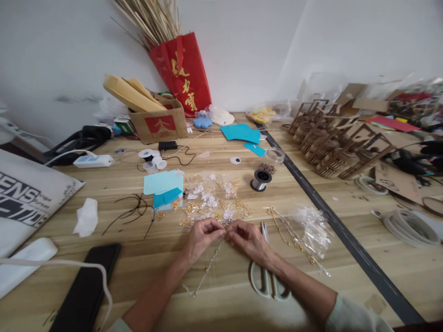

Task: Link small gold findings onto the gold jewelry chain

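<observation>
My left hand and my right hand meet fingertip to fingertip over the table, both in a pinch. From the left fingertips a silvery beaded chain with a few gold beads trails down onto the wood. What the right fingertips pinch is too small to make out. Just beyond the fingers lie loose silver beads and gold beads, some on small clear bags. Scissors with pale handles lie partly under my right forearm.
Right of the scissors are finished-looking gold chains and clear plastic bags. A wire spool stands behind. Blue cards and black cords lie left, a black phone front left. Wooden lantern-like frames stand at right.
</observation>
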Motion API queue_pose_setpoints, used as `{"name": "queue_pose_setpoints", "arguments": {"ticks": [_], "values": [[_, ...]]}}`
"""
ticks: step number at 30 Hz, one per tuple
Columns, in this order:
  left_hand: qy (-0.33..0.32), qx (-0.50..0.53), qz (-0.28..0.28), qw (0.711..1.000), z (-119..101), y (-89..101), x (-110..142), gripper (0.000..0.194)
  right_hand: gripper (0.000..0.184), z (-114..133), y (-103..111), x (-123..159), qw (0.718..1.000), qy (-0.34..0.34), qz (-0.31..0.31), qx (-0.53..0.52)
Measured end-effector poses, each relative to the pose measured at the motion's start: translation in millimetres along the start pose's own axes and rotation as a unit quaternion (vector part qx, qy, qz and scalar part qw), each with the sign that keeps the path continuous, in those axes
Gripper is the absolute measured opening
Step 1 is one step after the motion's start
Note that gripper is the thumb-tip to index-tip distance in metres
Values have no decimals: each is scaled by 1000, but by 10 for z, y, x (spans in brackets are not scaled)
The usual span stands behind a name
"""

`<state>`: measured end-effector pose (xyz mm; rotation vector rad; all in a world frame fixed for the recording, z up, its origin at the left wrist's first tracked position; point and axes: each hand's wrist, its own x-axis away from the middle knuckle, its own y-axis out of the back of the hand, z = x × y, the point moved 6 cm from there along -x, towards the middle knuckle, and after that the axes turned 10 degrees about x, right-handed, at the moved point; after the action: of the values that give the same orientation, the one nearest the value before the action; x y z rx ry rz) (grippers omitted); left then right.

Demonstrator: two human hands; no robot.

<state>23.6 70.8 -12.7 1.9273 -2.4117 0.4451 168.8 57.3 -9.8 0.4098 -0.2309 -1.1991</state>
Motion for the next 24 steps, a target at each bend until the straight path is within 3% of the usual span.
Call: {"name": "queue_pose_setpoints", "arguments": {"ticks": [12,24], "values": [[8,9,-1,1000,9,-2,-5,16,21,55,29,7,999,24,-11,28],[11,11,11,1000,29,-1,-10,17,24,67,3,15,1000,16,24,9]]}}
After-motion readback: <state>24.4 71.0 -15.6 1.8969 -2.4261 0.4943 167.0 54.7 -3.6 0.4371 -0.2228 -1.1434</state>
